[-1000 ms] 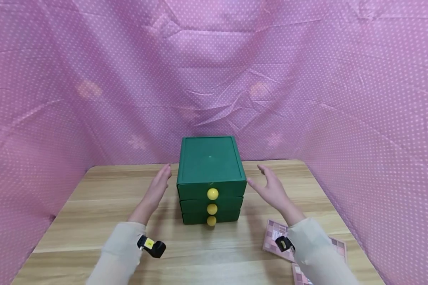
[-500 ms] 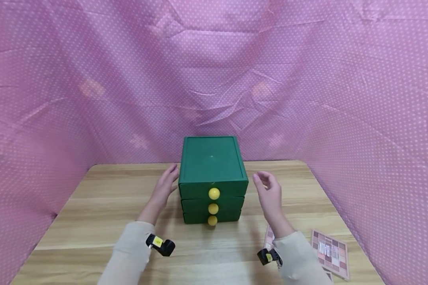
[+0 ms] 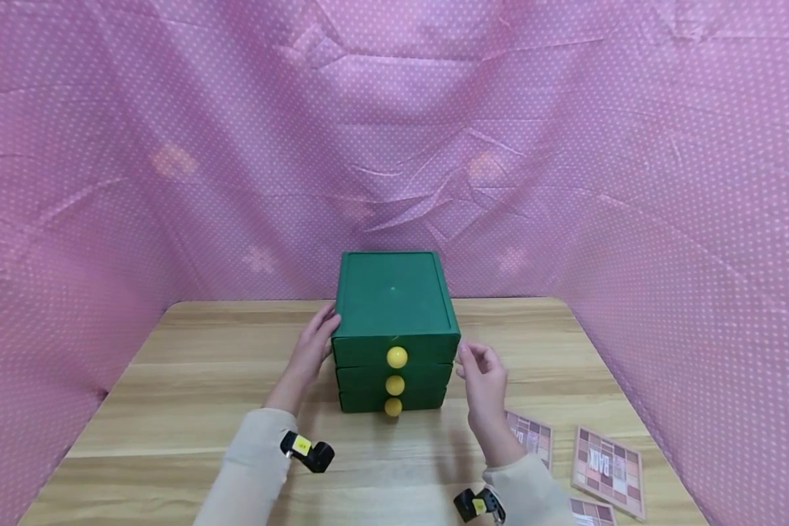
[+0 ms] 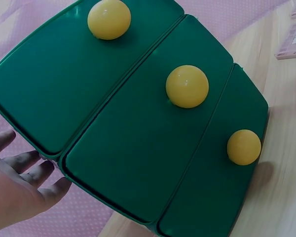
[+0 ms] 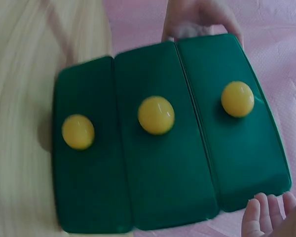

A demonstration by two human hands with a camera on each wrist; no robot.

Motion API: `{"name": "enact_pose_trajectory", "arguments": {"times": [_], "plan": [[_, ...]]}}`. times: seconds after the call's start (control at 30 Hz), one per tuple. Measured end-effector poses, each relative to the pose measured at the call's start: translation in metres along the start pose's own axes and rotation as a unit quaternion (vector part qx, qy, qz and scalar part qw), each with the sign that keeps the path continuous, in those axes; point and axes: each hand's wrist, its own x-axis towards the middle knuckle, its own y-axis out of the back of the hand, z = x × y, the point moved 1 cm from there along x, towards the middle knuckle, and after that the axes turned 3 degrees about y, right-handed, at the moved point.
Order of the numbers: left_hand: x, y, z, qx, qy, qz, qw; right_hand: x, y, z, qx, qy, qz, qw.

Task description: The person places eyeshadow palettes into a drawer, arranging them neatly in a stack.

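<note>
A green three-drawer box [image 3: 394, 292] stands on the table, each drawer front bearing a round yellow knob [image 3: 397, 357]. All three drawers are closed. My left hand [image 3: 307, 351] lies along the box's left side, its fingertips right at the upper edge. In the left wrist view the fingers [image 4: 54, 192] of that hand are spread loosely beside the drawer fronts. At the front right corner is my right hand [image 3: 486, 383], fingers loosely bent and holding nothing. The right wrist view shows its fingertips [image 5: 264, 210] close to the top drawer's edge.
Several flat pink palettes with a checkered pattern lie at the front right of the table [image 3: 191, 409], one palette [image 3: 608, 471] near its right edge and another palette [image 3: 532, 438] partly behind my right forearm. Pink dotted cloth [image 3: 394, 146] hangs round the back and sides.
My left hand has moved right, up to the box's side. The right hand has swung inward and down to the front right corner, uncovering more of the palettes. The box stands closed throughout.
</note>
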Motion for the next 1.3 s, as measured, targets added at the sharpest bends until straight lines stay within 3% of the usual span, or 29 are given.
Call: {"name": "enact_pose_trajectory", "arguments": {"times": [0.47,0.73,1.3], "plan": [[0.001,0.003,-0.007,-0.019,0.008,-0.003,0.9998,-0.021,-0.033,0.026,0.004,-0.067,-0.115,0.991],[0.003,0.003,-0.007,-0.028,0.012,0.002,0.9995,-0.019,-0.048,0.032,0.031,-0.104,-0.175,0.979],[0.006,0.003,-0.005,-0.04,0.018,0.002,0.999,-0.019,-0.066,0.023,0.064,-0.176,-0.172,0.967]]}}
